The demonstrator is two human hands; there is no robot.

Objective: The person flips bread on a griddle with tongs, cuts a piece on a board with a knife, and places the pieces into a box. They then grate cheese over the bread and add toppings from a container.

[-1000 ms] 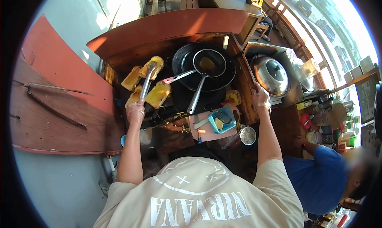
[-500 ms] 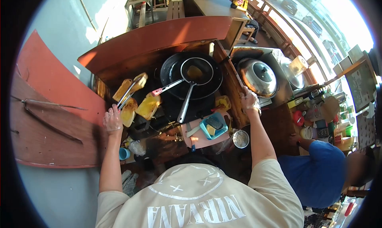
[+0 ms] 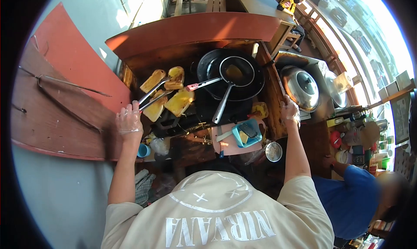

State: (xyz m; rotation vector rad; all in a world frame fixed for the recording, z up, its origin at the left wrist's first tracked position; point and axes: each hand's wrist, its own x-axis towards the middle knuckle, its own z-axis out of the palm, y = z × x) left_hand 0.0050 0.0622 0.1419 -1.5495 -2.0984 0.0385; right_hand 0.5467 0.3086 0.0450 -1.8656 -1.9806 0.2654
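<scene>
My left hand [image 3: 130,118], in a clear plastic glove, is closed on the metal tongs [image 3: 152,92]. Their two arms are spread, with the tips among several toasted bread slices: a browned slice [image 3: 153,80] at the back left, another slice [image 3: 174,79] beside it, and two yellow-topped slices, one on the left [image 3: 154,110] and one on the right [image 3: 179,103]. My right hand [image 3: 290,110], also gloved, grips the top edge of the wooden side board [image 3: 273,82], next to a pan with a domed metal lid [image 3: 302,88].
A black wok [image 3: 208,71] holds a strainer [image 3: 243,71] and a pink-handled utensil [image 3: 191,87]. Nearer me, a pink cutting board [image 3: 232,151] carries a blue tub [image 3: 256,140] and a knife [image 3: 224,136]. A metal bowl [image 3: 273,151] stands right. A person in blue [image 3: 343,197] works at right.
The slice that the tongs held raised now lies flat at the back, and the tongs have spread apart. My right hand stays on the board. The whole view has shifted.
</scene>
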